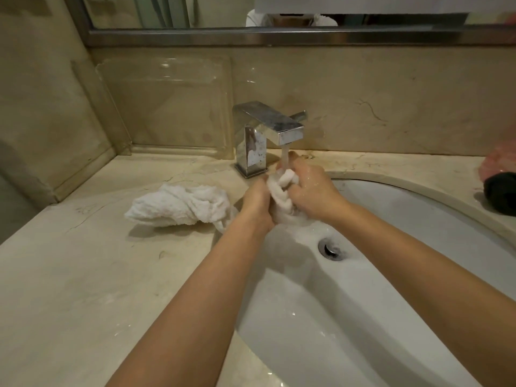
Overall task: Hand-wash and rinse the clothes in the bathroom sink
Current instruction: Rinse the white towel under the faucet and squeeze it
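A small white cloth [282, 188] is bunched up between both hands, directly under the water running from the chrome faucet [268, 129]. My left hand [257, 203] grips its left side and my right hand [310, 188] grips its right side, fingers curled round it. Both hands hover over the back of the white oval sink [391, 289]. Most of the cloth is hidden inside my hands. A second white cloth [181, 206] lies crumpled on the marble counter to the left of the sink.
The sink drain [331, 248] sits below my hands. A dark round object [501, 192] and something pink [499, 163] stand at the counter's right edge. A clear plastic tray [167, 107] leans against the back wall. A mirror [251, 12] hangs above.
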The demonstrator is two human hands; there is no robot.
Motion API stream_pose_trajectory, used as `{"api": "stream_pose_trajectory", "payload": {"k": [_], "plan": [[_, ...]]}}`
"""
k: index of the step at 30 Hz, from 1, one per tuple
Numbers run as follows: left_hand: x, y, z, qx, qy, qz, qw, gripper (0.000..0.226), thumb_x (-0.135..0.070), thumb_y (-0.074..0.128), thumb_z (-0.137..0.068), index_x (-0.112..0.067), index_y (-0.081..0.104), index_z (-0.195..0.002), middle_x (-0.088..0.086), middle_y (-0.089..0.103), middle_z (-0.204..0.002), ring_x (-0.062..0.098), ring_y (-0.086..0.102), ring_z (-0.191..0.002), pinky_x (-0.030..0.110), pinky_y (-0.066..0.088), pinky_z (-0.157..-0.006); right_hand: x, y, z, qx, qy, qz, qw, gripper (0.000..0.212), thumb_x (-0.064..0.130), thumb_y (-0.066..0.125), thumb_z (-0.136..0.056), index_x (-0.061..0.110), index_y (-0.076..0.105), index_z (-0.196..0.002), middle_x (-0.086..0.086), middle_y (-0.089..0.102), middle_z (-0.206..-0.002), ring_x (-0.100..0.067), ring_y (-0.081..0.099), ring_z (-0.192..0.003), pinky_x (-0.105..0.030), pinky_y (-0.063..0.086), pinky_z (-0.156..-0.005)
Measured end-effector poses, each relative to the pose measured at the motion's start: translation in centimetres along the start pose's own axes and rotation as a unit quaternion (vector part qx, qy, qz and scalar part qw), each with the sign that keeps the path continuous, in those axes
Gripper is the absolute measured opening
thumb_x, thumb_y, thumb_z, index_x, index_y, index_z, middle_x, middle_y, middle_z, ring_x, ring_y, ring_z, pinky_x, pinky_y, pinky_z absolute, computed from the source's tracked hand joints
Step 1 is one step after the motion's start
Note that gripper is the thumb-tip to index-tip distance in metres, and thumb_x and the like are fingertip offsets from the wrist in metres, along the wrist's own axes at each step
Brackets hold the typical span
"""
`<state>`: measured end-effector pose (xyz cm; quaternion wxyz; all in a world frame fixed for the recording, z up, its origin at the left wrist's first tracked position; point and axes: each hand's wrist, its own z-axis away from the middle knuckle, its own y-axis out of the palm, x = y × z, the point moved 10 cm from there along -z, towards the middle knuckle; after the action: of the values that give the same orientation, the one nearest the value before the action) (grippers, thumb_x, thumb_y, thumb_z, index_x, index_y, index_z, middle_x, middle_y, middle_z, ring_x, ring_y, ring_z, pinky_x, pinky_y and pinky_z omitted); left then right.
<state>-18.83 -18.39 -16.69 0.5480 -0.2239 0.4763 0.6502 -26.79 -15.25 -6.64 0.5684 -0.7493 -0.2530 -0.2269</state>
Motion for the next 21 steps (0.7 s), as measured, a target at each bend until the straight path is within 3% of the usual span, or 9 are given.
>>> {"api": "stream_pose_trajectory", "payload": {"k": [2,6,8,9,11,13,15,18,21], "plan": [[0.2,0.4,-0.1,0.016,-0.016,0.047,0.999,0.04,-0.037,0.041,-0.098,-0.011,0.067,-0.082,0.007,0.069,-0.068,0.022,0.066,-0.066,0.028,0.056,-0.058,-0.7,-0.2,-0.6,0.014,0.007,0.043,0.999,0.061,0.007,0.051,-0.084,0.02,0.034,-0.141,-0.001,0.052,-0.113,-0.024,0.055,-0.098,-0.032,0.043,-0.073],[-0.5,0.4,0.3,-0.002,0.017,0.125,0.992,0.039,-0.037,0.043,-0.09,-0.009,0.068,-0.103,0.013,0.069,-0.101,0.031,0.066,-0.1,0.045,0.05,-0.098,-2.9,-1.1,-2.7,0.02,0.069,0.014,0.997,0.095,0.016,0.062,-0.078,0.019,0.006,-0.155,-0.005,0.007,-0.16,-0.025,0.021,-0.145,-0.028,0.028,-0.105],[-0.8,0.5,0.5,0.011,0.028,0.182,0.983,0.044,-0.035,0.042,-0.088,-0.005,0.066,-0.111,0.018,0.067,-0.113,0.035,0.064,-0.107,0.047,0.05,-0.097,-3.4,-0.5,-3.8,0.056,0.096,-0.117,0.987,0.114,0.026,0.069,-0.06,0.019,0.006,-0.155,-0.007,0.017,-0.16,-0.025,0.027,-0.143,-0.035,0.033,-0.11],[-0.9,0.6,0.5,0.017,0.027,0.213,0.976,0.049,-0.036,0.041,-0.089,-0.003,0.064,-0.118,0.02,0.066,-0.118,0.036,0.063,-0.109,0.047,0.052,-0.092,-3.8,-0.3,-4.4,0.063,0.12,-0.196,0.971,0.125,0.028,0.072,-0.047,0.019,0.009,-0.155,-0.01,0.031,-0.154,-0.026,0.038,-0.135,-0.037,0.044,-0.1],[-1.0,0.5,0.4,0.015,0.024,0.252,0.967,0.053,-0.036,0.042,-0.089,-0.003,0.061,-0.125,0.02,0.064,-0.124,0.037,0.064,-0.109,0.049,0.053,-0.089,-4.3,-0.2,-5.2,0.056,0.175,-0.34,0.922,0.133,0.028,0.078,-0.038,0.021,0.013,-0.154,-0.008,0.041,-0.147,-0.025,0.046,-0.128,-0.03,0.047,-0.081],[-0.9,0.5,0.2,0.018,0.026,0.268,0.963,0.049,-0.036,0.044,-0.086,-0.005,0.063,-0.12,0.021,0.063,-0.126,0.038,0.063,-0.11,0.054,0.05,-0.094,-4.3,-0.7,-5.9,0.029,0.167,-0.412,0.895,0.083,0.025,0.069,-0.067,0.024,0.036,-0.143,-0.005,0.047,-0.141,-0.024,0.044,-0.13,-0.03,0.044,-0.088],[-1.1,0.7,0.2,0.022,0.03,0.276,0.96,0.04,-0.035,0.044,-0.086,-0.009,0.064,-0.108,0.022,0.063,-0.125,0.039,0.063,-0.11,0.056,0.049,-0.095,-3.8,-1.7,-6.5,-0.014,0.149,-0.384,0.911,0.019,0.015,0.05,-0.089,0.022,0.055,-0.106,-0.004,0.064,-0.113,-0.025,0.05,-0.121,-0.029,0.041,-0.081],[-1.2,0.8,-0.1,0.026,0.038,0.288,0.956,0.035,-0.033,0.046,-0.083,-0.011,0.064,-0.102,0.022,0.063,-0.124,0.039,0.064,-0.109,0.059,0.048,-0.095,-2.6,-2.5,-6.1,-0.028,0.118,-0.336,0.934,0.022,0.006,0.054,-0.087,0.022,0.057,-0.102,0.011,0.07,-0.089,-0.013,0.057,-0.102,-0.034,0.038,-0.084],[-1.2,0.8,-0.5,0.026,0.045,0.298,0.953,0.043,-0.034,0.047,-0.08,-0.008,0.066,-0.109,0.023,0.062,-0.126,0.04,0.064,-0.109,0.059,0.048,-0.096,-2.7,-2.0,-4.1,0.037,0.067,-0.297,0.952,0.036,0.03,0.06,-0.091,0.031,0.057,-0.127,0.014,0.06,-0.123,-0.004,0.052,-0.113,-0.034,0.035,-0.095]]}}
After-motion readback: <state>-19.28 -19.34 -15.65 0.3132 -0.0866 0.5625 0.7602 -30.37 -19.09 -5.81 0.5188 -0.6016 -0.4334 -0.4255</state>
